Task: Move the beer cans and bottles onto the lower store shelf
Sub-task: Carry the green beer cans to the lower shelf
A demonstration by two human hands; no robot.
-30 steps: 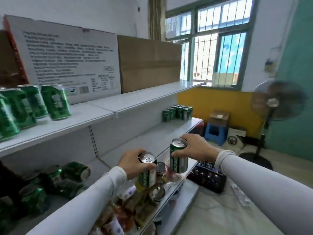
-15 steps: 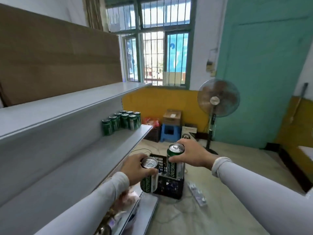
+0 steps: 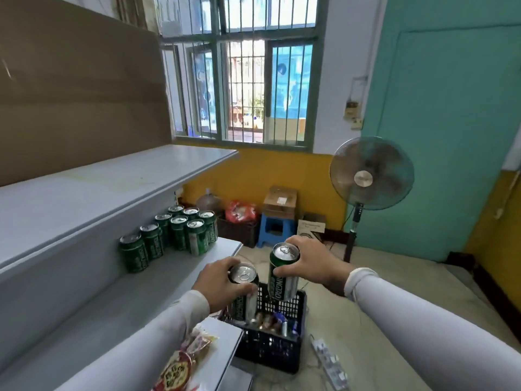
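My left hand (image 3: 218, 283) grips a green beer can (image 3: 244, 292) from the side, upright, just off the front edge of the grey shelf (image 3: 118, 294). My right hand (image 3: 315, 263) holds a second green beer can (image 3: 282, 273) by its top and side, slightly higher and to the right. Both cans hang over the black crate (image 3: 272, 337). A cluster of several green cans (image 3: 174, 235) stands in rows at the far end of that shelf, ahead and to the left of my hands.
An upper grey shelf (image 3: 112, 182) overhangs on the left, with brown cardboard behind it. Snack packets (image 3: 183, 362) lie on the lowest shelf. The crate on the floor holds small items. A standing fan (image 3: 369, 176), blue stool (image 3: 272, 230), boxes and a power strip (image 3: 328, 359) are on the floor.
My view has swung right and moved toward the far end of the shelf. Both hands keep their cans and have come nearer to the cluster of cans.
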